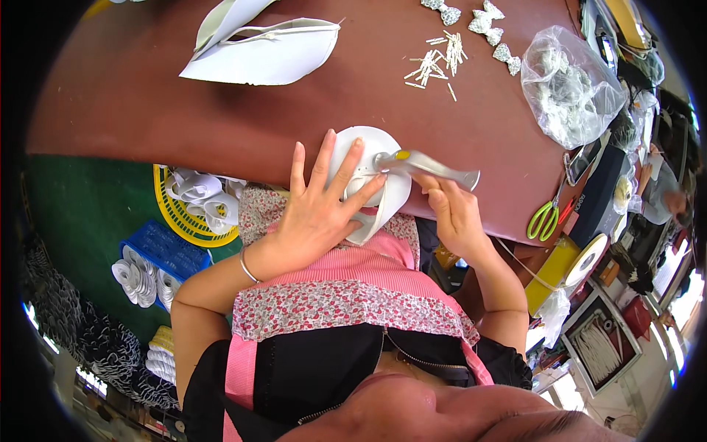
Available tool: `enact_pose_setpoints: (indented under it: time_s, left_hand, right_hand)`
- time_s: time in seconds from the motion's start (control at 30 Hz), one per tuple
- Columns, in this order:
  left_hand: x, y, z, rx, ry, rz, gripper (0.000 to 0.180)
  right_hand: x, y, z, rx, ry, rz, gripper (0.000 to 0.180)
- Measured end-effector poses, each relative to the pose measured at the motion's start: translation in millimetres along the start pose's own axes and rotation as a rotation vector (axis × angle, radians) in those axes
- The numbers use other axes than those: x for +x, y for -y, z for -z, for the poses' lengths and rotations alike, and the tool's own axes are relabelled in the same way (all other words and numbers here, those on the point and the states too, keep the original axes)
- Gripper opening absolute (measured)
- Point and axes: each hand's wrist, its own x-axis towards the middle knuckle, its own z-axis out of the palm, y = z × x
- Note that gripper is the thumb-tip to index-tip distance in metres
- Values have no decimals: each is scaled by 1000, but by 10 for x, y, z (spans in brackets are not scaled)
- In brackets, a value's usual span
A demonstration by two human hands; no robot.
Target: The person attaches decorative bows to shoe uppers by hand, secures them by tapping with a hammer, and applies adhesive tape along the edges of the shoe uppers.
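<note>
A worker presses a white oval sole piece [372, 166] flat against the near edge of a reddish-brown tabletop [221, 125], the left hand [317, 210] spread open on top of it with fingers splayed, a thin bangle on the wrist. The right hand [453, 217] is closed around a silver-grey hand tool [427, 166] with a yellow button, its tip touching the white piece just beside the left fingertips. A white strap loops off the piece toward the worker's floral-and-pink apron. Farther back on the tabletop lie large white cut sheets [265, 51], a scatter of small pale sticks [436, 62] and several glittery silver bows [490, 26] — and to the right a clear plastic bag [571, 88] filled with more of the same silvery trim. Green-handled scissors [545, 217] rest near the tabletop's right edge, close to a white roll of tape [585, 259]. Below the tabletop on the left, a yellow basket [177, 217] holds curled white straps, and beside it a blue crate [166, 250] carries stacks of white round pieces — all on a green floor.
</note>
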Motion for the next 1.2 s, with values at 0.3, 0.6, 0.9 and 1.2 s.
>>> enact_pose_setpoints:
  time_s: [0.3,0.6,0.9,1.2]
  left_hand:
    - [8,24,-11,17,4,-4,94]
    - [-6,167,46,-117,-207,-44,82]
    - [304,172,179,-190,-253,325,71]
    - [187,71,57,-371,-420,339,78]
  right_hand:
    - [17,6,-47,2,0,6,32]
    - [-75,-96,-38,125,-226,-127,36]
    - [-81,-53,-123,-718,-958,182,35]
    - [182,148,-807,-94,-591,240,43]
